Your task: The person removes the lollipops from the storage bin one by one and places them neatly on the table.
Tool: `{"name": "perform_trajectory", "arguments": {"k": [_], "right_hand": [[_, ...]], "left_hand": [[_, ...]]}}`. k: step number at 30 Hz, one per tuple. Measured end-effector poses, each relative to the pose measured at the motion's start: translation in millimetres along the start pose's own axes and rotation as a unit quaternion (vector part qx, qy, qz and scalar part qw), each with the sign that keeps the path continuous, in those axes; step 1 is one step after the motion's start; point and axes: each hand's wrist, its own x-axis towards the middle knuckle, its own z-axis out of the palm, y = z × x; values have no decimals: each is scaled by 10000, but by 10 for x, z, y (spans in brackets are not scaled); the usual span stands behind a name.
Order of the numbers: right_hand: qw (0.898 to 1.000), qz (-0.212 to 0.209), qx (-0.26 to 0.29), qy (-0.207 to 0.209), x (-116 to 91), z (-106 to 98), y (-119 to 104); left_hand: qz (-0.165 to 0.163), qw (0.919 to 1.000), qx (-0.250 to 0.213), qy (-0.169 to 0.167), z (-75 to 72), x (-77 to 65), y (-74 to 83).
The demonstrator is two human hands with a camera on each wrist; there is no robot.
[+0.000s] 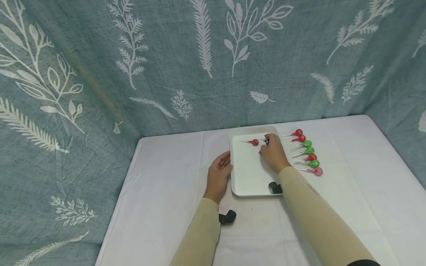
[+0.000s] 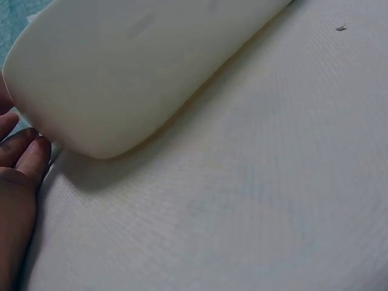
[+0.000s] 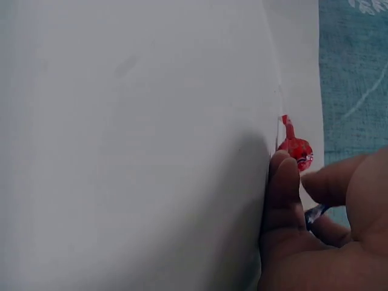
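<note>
A shallow white tray [image 1: 247, 179] lies on the table, with one red-wrapped lollipop [image 1: 255, 142] near its far end, stick to the left. My right hand [image 1: 274, 153] is over the tray's far right part, pinching a dark-blue-wrapped lollipop [image 1: 266, 141] just right of the red one. In the right wrist view, a bit of blue wrapper [image 3: 315, 213] shows between the fingers; the rest is hidden. My left hand [image 1: 219, 175] rests against the tray's left side, its fingers extended along the rim. The left wrist view shows those fingertips [image 2: 39, 148] at the tray's rounded corner.
Right of the tray, several lollipops lie in a column, with red, green [image 1: 309, 150] and pink [image 1: 318, 171] wrappers. A white cloth [image 1: 166, 177] covers the table. Patterned blue-green curtains [image 1: 166, 55] hang behind and at both sides. Black wrist cameras [image 1: 227, 217] sit by both forearms.
</note>
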Motion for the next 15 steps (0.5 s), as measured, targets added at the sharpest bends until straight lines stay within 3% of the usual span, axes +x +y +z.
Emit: {"name": "perform_trajectory", "arguments": {"k": [15], "right_hand": [[9989, -35, 278, -380, -41, -1, -53]], "left_hand": [[-18, 10000, -13, -24, -8, 6, 27]]}}
